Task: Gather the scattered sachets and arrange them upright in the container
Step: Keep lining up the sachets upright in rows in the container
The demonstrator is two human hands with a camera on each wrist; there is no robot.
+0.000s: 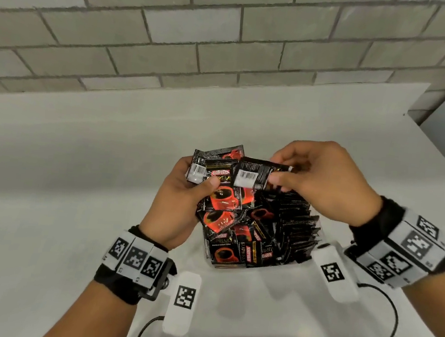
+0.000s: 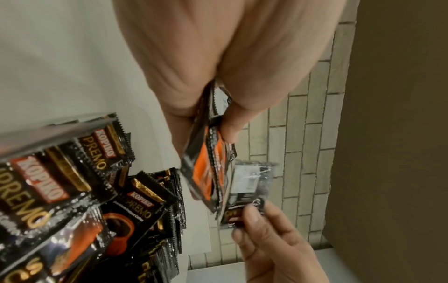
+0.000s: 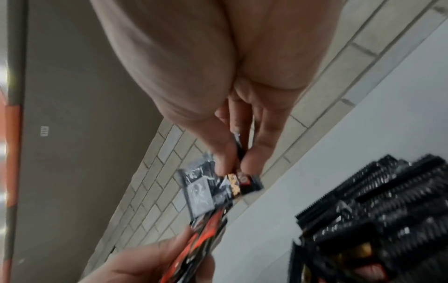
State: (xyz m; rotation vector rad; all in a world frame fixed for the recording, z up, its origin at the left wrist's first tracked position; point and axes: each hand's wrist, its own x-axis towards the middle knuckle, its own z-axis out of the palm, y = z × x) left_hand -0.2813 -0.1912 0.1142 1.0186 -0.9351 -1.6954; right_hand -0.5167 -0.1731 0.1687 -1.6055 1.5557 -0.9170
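Black and red foil packets are what both hands are working with. On the left, the left hand [image 1: 184, 200] is gripping a small bunch of sachets [image 1: 216, 173], with the thumb pressing on the front and the fingers curling behind. The bunch is fanning out toward the far side, above the left part of the clear container [image 1: 307, 264].

Just to the right, the right hand [image 1: 322, 179] is pinching one sachet [image 1: 253, 176] by its right end, between thumb and fingertips. This sachet is lying sideways, with its long side running left to right and its barcode side facing up. Its free left end is overlapping the bunch, so the left hand is the nearer one to take it.

Lower down, loose sachets [image 1: 225, 229] are lying flat and mixed up in the near-left part of the container. On the right side, a row of upright sachets [image 1: 296, 226] is standing on edge. I think the pinched sachet needs turning before it is joining that row.
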